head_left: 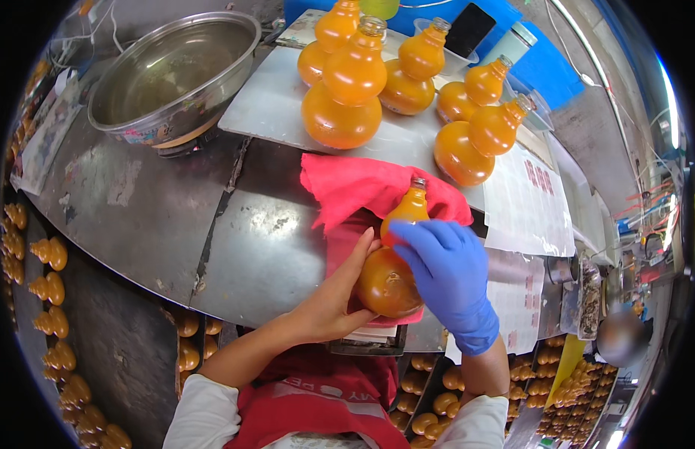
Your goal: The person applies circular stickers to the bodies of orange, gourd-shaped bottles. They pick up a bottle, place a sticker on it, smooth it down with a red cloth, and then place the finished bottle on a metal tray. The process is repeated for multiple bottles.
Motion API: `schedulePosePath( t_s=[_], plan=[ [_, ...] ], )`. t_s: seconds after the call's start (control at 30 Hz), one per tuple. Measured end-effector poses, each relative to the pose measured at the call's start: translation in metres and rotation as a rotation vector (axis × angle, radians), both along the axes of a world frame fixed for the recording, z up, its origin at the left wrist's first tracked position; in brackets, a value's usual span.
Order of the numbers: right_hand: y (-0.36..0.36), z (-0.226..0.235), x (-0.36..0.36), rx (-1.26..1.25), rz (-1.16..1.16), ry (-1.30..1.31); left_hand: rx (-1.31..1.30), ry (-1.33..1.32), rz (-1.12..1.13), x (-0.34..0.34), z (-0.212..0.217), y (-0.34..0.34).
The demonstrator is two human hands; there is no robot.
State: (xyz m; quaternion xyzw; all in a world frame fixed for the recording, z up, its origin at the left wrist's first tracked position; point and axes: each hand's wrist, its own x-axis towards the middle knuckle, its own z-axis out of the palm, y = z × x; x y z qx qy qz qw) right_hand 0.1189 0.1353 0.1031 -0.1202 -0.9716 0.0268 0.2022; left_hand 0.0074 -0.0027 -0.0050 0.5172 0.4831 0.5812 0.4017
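Note:
An amber, gourd-shaped bottle (389,284) with a narrow glass neck lies tilted on a pink-red cloth (355,183), its neck pointing away from me. My bare left hand (340,295) holds its lower bulb from the left side, with thumb and fingers curved around it. In a blue glove, my right hand (446,266) is closed over the bottle's waist and upper bulb, its fingertips pressed together there. A little red shows at those fingertips, but I cannot make out what it is. The gloved fingers hide part of the bottle's right side.
Several amber gourd bottles (341,112) stand on a white board (269,101) beyond the cloth. Printed sheets (531,202) lie at right. A metal basin (175,75) sits far left. A phone (469,30) and a lidded cup (514,43) are at the back. More bottles (55,322) line lower racks.

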Motion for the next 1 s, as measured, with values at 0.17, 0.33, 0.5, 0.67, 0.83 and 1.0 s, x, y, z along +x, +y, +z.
schedulePosePath(
  t_s=[0.17, 0.33, 0.5, 0.67, 0.83, 1.0],
  plan=[
    [-0.053, -0.027, 0.062, -0.060, 0.187, 0.103, 0.053, -0.037, -0.036, -0.005, -0.007, 0.003],
    [-0.059, -0.038, 0.091, -0.136, 0.136, 0.231, 0.061, 0.176, 0.015, -0.006, -0.003, 0.003],
    [-0.056, -0.047, 0.097, -0.401, 0.165, 0.152, 0.170, 0.416, 0.006, -0.010, 0.002, 0.006],
    [0.001, -0.023, 0.055, -0.705, -0.158, 0.305, 0.062, 0.498, 0.007, -0.008, 0.016, 0.004],
    [0.015, -0.032, 0.050, -0.626, -0.206, 0.298, 0.071, 0.761, 0.006, -0.004, 0.039, 0.005],
    [0.017, -0.046, 0.063, -0.796, -0.264, 0.528, -0.024, 0.814, -0.019, -0.002, 0.048, 0.008]
  ],
)
